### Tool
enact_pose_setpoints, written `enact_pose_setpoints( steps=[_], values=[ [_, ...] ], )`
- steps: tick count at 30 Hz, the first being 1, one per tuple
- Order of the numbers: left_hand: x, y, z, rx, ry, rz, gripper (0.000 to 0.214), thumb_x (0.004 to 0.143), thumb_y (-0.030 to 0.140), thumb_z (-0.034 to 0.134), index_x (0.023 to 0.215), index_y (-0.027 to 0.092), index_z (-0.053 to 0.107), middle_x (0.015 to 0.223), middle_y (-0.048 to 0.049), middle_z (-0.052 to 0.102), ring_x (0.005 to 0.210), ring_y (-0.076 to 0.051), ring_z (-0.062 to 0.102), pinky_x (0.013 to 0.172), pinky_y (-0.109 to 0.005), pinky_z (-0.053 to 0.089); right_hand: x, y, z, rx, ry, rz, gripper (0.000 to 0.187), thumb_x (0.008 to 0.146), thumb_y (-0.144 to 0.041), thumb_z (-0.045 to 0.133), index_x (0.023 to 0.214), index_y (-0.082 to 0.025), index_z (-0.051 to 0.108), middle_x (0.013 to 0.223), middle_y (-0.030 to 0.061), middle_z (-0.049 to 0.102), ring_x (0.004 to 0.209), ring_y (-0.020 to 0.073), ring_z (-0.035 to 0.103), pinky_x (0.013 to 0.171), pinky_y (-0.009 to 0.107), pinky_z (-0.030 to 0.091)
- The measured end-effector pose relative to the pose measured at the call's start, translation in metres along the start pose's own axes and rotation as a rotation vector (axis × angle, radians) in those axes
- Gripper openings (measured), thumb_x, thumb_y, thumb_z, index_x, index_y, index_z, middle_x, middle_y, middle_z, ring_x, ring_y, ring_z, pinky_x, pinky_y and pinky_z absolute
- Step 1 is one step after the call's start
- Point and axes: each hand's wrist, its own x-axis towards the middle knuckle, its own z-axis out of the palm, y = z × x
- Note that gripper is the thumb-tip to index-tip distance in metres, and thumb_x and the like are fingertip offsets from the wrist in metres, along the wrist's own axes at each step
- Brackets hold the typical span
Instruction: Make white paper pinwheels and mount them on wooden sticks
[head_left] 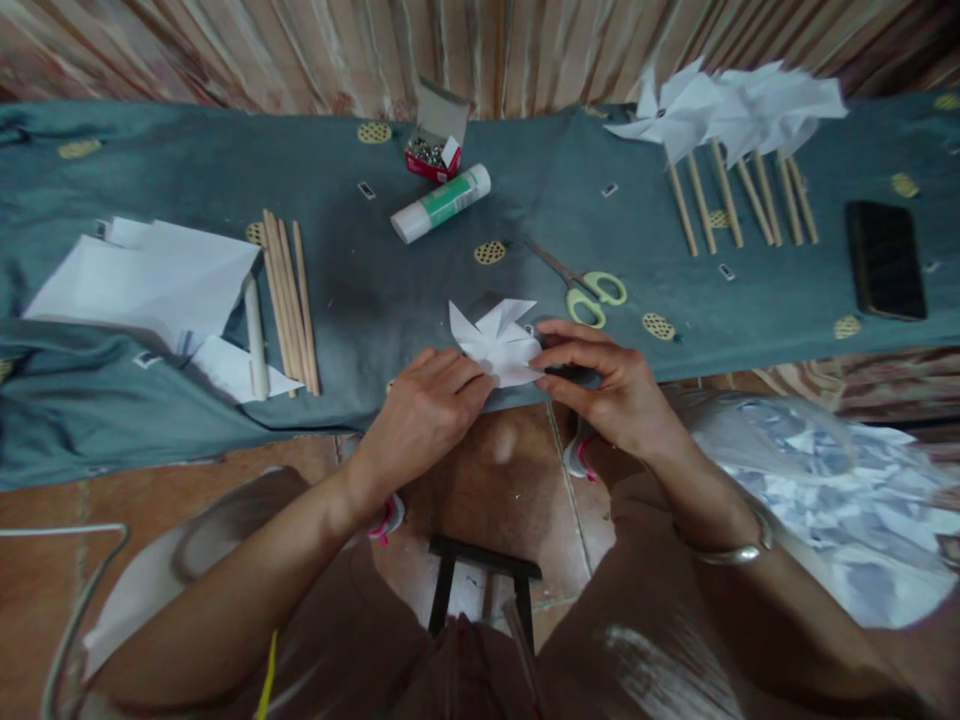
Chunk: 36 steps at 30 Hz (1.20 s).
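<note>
A white paper pinwheel point(501, 350) with folded, pointed blades is held at the front edge of the cloth-covered table. My left hand point(429, 405) pinches its lower left side, fingers bent and partly hidden under the knuckles. At its right edge, my right hand point(604, 385) grips the paper between thumb and fingers. Just beyond the right hand lie scissors point(589, 287) with pale green handles. Farther back are a white and green glue stick point(441, 203) and a small red box point(433, 158) of metal pins, lid up.
Wooden sticks point(289, 300) and white paper sheets point(150, 275) lie at left, with a pale rod point(255, 340) on them. Pinwheels on sticks point(739, 115) lie back right, near a dark phone point(886, 260). A plastic bag of paper pieces point(832, 480) stands at lower right.
</note>
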Motion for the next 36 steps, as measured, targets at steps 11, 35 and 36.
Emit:
enact_pose_setpoints(
  steps=[11,35,36],
  values=[
    [-0.001,0.003,0.003,-0.032,-0.013,0.004,0.013,0.096,0.015,0.052,0.098,0.014,0.065,0.093,-0.007,0.068,0.086,-0.021,0.059,0.074,-0.034,0.046,0.008,-0.009,0.01,-0.107,0.027,-0.053,0.007,0.079,-0.02,0.071,0.08,-0.027,0.073,0.133,0.0031,0.063,0.123,0.0267,0.059,0.11,0.055,0.042],
    [-0.001,0.002,0.003,-0.052,-0.014,-0.012,0.021,0.098,0.017,0.047,0.113,0.014,0.062,0.098,-0.0075,0.069,0.089,-0.02,0.061,0.079,-0.034,0.051,0.013,-0.014,0.037,-0.337,0.128,-0.079,0.014,0.086,-0.019,0.06,0.082,-0.029,0.069,0.134,0.0004,0.059,0.13,0.0305,0.051,0.112,0.057,0.041],
    [-0.001,0.002,0.003,-0.051,-0.023,-0.002,0.021,0.098,0.017,0.047,0.112,0.014,0.062,0.098,-0.0075,0.069,0.09,-0.021,0.061,0.079,-0.034,0.051,0.013,-0.014,0.037,-0.343,0.128,-0.077,0.014,0.086,-0.019,0.061,0.081,-0.029,0.069,0.134,0.0002,0.059,0.129,0.0304,0.051,0.112,0.057,0.041]
  ],
)
